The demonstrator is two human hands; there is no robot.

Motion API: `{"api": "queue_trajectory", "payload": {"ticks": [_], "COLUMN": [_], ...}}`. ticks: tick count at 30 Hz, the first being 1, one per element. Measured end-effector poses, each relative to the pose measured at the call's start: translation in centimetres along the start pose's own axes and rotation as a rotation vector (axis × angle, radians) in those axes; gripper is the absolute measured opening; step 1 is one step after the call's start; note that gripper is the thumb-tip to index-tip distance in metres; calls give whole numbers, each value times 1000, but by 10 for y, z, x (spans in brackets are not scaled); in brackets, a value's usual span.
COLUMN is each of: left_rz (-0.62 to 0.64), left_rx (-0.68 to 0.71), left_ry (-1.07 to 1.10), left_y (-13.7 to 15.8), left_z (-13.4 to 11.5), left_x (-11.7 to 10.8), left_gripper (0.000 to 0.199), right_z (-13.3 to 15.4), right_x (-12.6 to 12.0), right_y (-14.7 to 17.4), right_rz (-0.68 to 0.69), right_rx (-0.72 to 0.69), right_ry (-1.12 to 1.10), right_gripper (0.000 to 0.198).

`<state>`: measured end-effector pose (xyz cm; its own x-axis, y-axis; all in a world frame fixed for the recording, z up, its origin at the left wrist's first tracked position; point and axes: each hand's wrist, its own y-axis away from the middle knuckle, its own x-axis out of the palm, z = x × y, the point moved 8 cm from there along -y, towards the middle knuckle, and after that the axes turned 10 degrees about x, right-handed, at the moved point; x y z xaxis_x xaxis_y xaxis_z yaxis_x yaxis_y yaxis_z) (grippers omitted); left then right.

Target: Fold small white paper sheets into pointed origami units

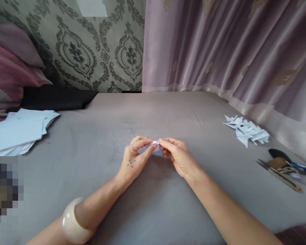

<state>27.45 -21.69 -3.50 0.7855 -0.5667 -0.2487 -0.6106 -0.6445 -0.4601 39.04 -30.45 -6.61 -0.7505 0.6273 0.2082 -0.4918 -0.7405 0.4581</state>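
Note:
Between my two hands is a small piece of folded white paper (156,147), held just above the grey cloth surface. My left hand (136,154) pinches its left side between thumb and fingers. On the right side, my right hand (175,151) grips the paper with thumb and index finger, the other fingers curled under. Fingertips cover much of the paper, so its exact folded shape cannot be made out. A wide cream bangle (72,223) sits on my left forearm.
A stack of white paper sheets (17,129) lies at the left, near a black cloth (56,97). At the right are a pile of folded white paper pieces (250,130) and scissors (277,175) among small items. A patterned wall and purple curtain (193,44) border the back.

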Motion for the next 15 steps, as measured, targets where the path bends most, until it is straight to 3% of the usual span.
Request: {"api": "queue_trajectory", "payload": {"ticks": [6,12,15], "left_rz": [-8,-53,-105], "left_rx": [-6,21,-70], "left_ry": [47,35,111], "left_y": [0,-1,-2], "left_z": [2,-7,-1], "left_x": [0,-3,-5], "left_gripper": [10,6,9], "right_z": [-5,-2,-1], "right_x": [7,5,1], "right_y": [1,4,3], "right_rz": [67,13,-32], "right_rx": [73,33,3], "right_ry": [-84,-58,-77], "right_gripper": [24,24,25]}}
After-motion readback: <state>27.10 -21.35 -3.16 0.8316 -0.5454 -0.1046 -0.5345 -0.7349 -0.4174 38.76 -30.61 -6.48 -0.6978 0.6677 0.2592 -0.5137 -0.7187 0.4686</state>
